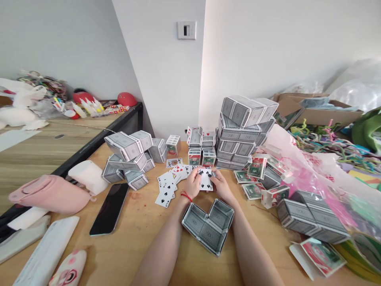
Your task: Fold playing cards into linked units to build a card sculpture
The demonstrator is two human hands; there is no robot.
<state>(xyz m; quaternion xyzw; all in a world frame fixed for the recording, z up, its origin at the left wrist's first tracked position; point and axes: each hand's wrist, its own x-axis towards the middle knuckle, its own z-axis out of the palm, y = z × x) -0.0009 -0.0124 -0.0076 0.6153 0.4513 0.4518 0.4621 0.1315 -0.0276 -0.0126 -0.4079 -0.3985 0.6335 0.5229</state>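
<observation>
Both my hands meet over the middle of the wooden table (139, 238). My left hand (194, 184) and my right hand (220, 186) are closed together on a face-up spade playing card (206, 178). More face-up cards (168, 186) lie fanned to the left of my left hand. Between my forearms sits an L-shaped open tray folded from card backs (210, 224). A red string circles my left wrist.
Stacks of folded card blocks stand at the left (127, 157) and back right (244, 127), more at the right (309, 220). Card boxes (257, 169) lie scattered. A black phone (110, 207), pink pouch (49, 194) and white roll (89, 174) sit left. Pink plastic and craft clutter fill the right.
</observation>
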